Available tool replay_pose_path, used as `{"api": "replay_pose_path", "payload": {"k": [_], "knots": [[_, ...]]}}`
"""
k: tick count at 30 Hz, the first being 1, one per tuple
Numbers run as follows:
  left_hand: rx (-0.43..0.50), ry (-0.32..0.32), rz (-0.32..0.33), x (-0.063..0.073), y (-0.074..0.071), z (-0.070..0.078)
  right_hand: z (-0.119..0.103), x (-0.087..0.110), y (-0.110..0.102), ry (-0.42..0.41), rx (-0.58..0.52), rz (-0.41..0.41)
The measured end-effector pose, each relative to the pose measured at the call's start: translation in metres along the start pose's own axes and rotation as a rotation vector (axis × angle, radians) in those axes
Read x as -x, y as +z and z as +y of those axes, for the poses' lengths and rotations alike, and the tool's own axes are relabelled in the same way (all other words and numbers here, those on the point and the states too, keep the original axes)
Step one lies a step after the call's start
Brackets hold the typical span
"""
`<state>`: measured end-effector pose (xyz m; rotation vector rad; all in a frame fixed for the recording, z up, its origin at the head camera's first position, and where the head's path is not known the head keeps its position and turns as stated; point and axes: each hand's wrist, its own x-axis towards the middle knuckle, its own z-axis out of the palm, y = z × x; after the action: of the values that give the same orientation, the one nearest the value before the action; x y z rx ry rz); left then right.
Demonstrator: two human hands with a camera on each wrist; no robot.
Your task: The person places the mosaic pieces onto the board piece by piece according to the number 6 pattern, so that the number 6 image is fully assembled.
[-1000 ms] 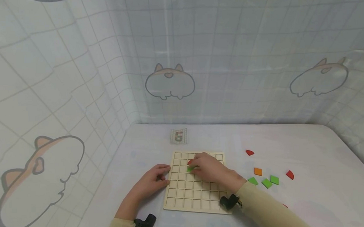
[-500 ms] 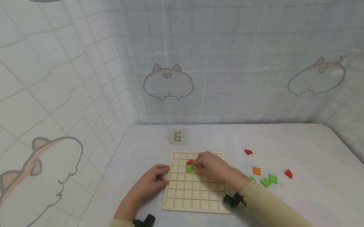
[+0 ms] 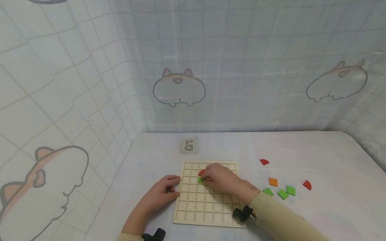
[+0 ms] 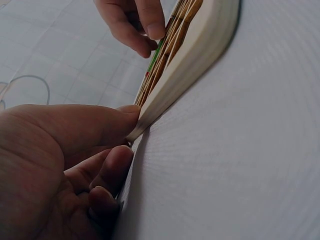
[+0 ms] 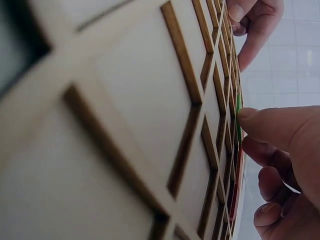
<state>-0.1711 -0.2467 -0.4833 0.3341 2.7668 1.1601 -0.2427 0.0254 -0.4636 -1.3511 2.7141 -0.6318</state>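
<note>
A pale wooden board (image 3: 196, 217) with a grid of square cells lies on the table. My left hand (image 3: 160, 192) rests at the board's left edge, thumb and fingertips apart along it; the left wrist view shows the thumb (image 4: 100, 125) right at the rim. My right hand (image 3: 220, 176) is over the upper part of the board. Its thumb (image 5: 275, 122) touches a green square tile (image 3: 200, 180), and the index fingertip is close beside. Above that tile a red quarter-round tile (image 3: 202, 172) sits in a cell. The cells under my right palm are hidden in the head view.
Right of the board lie loose tiles: an orange square (image 3: 273, 182), several green ones (image 3: 291, 190) and red quarter-rounds (image 3: 307, 185). Behind the board is a small pattern card (image 3: 189, 145). A patterned sheet (image 3: 242, 79) hangs behind the table.
My right hand moved slightly right off the green tile, uncovering it, then came back left onto it. My left hand stays at the board's edge.
</note>
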Motion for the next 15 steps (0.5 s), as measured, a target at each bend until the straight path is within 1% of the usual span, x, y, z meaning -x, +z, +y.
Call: {"api": "replay_pose_path", "payload": {"k": [3,8,12,15], "knots": [[0.000,0.004,-0.002,0.001,0.000,0.001,0.000,0.002,-0.004,-0.001,-0.003,0.002],[0.000,-0.003,0.005,0.000,-0.001,0.003,0.001,0.011,-0.016,0.015,-0.023,0.032],[0.004,0.000,0.012,0.000,0.000,0.002,0.004,0.019,-0.024,0.067,-0.036,0.050],[-0.001,-0.002,0.008,0.000,0.000,0.002,0.009,0.027,-0.028,0.123,-0.035,0.054]]}}
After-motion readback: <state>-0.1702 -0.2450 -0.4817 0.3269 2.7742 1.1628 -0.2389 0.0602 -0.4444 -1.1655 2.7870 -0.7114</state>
